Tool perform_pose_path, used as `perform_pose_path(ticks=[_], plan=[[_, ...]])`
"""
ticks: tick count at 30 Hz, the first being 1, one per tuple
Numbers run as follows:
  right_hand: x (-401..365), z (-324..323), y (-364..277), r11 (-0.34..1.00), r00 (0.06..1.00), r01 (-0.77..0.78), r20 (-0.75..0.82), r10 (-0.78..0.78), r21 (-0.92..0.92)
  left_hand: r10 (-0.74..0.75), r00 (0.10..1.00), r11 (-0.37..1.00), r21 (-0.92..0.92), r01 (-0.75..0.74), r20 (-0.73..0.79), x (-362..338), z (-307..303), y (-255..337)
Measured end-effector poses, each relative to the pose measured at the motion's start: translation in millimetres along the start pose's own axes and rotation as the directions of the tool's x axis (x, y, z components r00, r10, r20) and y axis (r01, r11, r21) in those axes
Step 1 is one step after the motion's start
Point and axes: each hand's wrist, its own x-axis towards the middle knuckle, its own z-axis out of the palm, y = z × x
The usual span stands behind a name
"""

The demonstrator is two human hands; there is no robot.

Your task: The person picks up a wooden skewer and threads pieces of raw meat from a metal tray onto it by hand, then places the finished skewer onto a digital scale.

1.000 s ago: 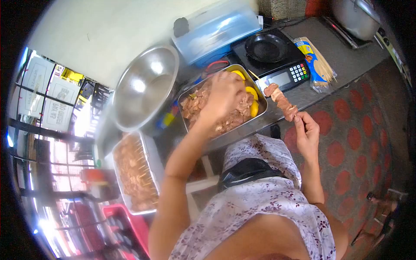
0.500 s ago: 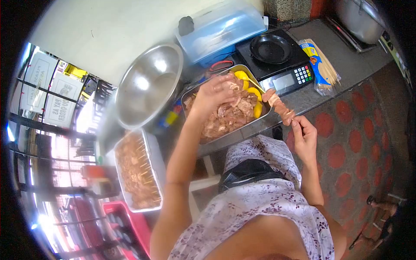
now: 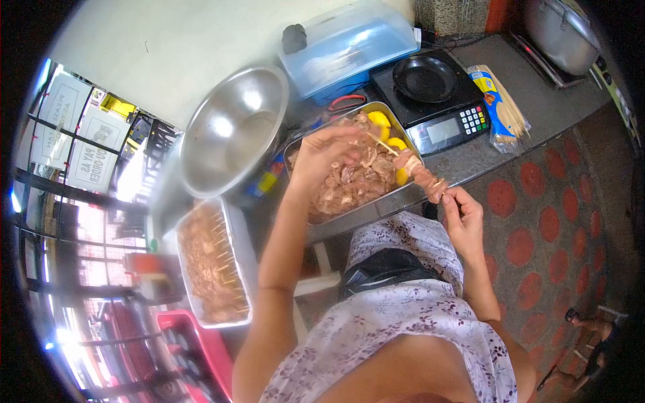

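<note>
My right hand (image 3: 463, 218) pinches the lower end of a skewer threaded with raw meat pieces (image 3: 420, 176). Its bare pointed tip reaches up and left over a metal tray (image 3: 359, 209). Raw meat chunks (image 3: 349, 185) fill most of that tray, with rounded yellow pieces (image 3: 379, 119) along its right side. Above the meat, my left hand (image 3: 329, 151) has its fingers stretched apart toward the skewer tip, slightly blurred. No meat piece shows between them.
A white tub (image 3: 250, 269) of finished meat skewers stands left. Behind the tray are a large steel bowl (image 3: 232, 134), a blue clear-lidded box (image 3: 349, 47) and red-handled scissors (image 3: 346, 102). Right of it, a digital scale (image 3: 440, 131) bears a black plate (image 3: 424, 78), beside packaged bamboo sticks (image 3: 500, 107).
The skewer and my right hand have shifted slightly left and down, bringing the tip closer to my left hand. The meat piece at my left fingers no longer shows there.
</note>
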Motion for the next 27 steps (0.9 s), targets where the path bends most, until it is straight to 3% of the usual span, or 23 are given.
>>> perform_pose_path(ticks=[2, 5, 7, 9, 11, 12, 13, 15, 19, 21, 22, 24, 27], plan=[[0, 2, 1, 1.000, 1.000, -0.009, 0.015, 0.009, 0.007, 0.016, 0.999, 0.979, -0.203, -0.009, 0.032, 0, -1, -5], [-1, 6, 3, 0.995, 0.996, 0.064, 0.063, -0.059, -0.076, 0.029, 0.999, 0.945, -0.325, -0.037, -0.029, -3, 1, -3], [-1, 13, 5, 0.988, 0.989, 0.144, 0.033, -0.143, -0.049, 0.041, 0.996, 0.956, -0.287, -0.060, -0.074, 1, -2, -15], [-4, 13, 5, 0.989, 0.994, 0.103, 0.055, -0.098, -0.103, 0.053, 0.990, 0.965, -0.247, -0.083, -0.128, -1, -2, -22], [-5, 17, 1, 0.993, 0.999, 0.029, 0.048, -0.023, -0.118, 0.063, 0.974, 0.931, -0.340, -0.136, -0.217, -1, 3, -24], [-4, 19, 7, 0.983, 0.992, 0.125, 0.028, -0.122, -0.134, 0.094, 0.973, 0.944, -0.292, -0.154, -0.211, -6, 7, -15], [-4, 20, 7, 0.982, 0.991, 0.131, 0.042, -0.127, -0.138, 0.096, 0.970, 0.941, -0.297, -0.162, -0.224, -7, 6, -18], [-5, 21, 3, 0.978, 0.993, 0.114, 0.009, -0.114, -0.173, 0.052, 0.994, 0.810, -0.579, -0.097, -0.093, -6, 3, -27], [-5, 21, 6, 0.975, 0.993, 0.117, 0.020, -0.115, -0.190, 0.026, 0.998, 0.738, -0.672, -0.062, -0.063, -6, 1, -29], [-7, 22, 7, 0.974, 0.995, 0.089, 0.051, -0.080, -0.206, -0.050, 0.999, 0.602, -0.798, 0.027, -0.003, -7, 1, -26], [-8, 23, 7, 0.971, 0.991, 0.125, 0.063, -0.115, -0.204, -0.043, 0.999, 0.589, -0.808, 0.009, -0.021, -9, 1, -24], [-9, 26, 4, 0.970, 0.988, 0.142, 0.082, -0.129, -0.195, -0.017, 0.996, 0.442, -0.893, 0.084, 0.085, -14, 1, -21], [-11, 31, -5, 0.968, 0.987, 0.148, 0.095, -0.131, -0.202, 0.008, 0.999, 0.469, -0.882, 0.041, 0.050, -15, 0, -26]])
